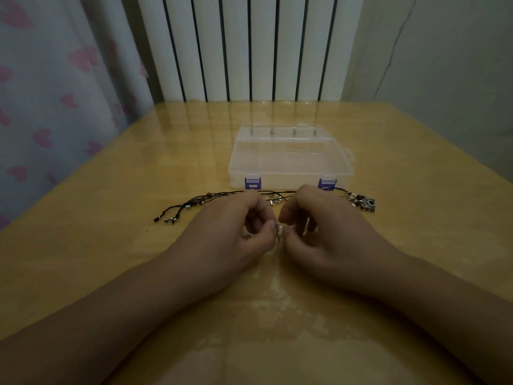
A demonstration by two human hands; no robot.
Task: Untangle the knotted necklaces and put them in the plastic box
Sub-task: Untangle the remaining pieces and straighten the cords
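Note:
Black cord necklaces (200, 202) with small beads lie stretched across the wooden table (111, 259), just in front of a clear plastic box (290, 159) with two purple clasps, its lid closed. A silver pendant cluster (362, 202) rests at the right end of the cords. More metal pieces (273, 200) show between my hands. My left hand (230, 232) and my right hand (324, 232) meet fingertip to fingertip near the table's middle, both pinching a small silvery part of a necklace (279, 232). The fingers hide most of it.
A white ribbed radiator (249, 45) stands behind the table's far edge. A curtain with pink hearts (55, 93) hangs at the left. A grey wall is at the right.

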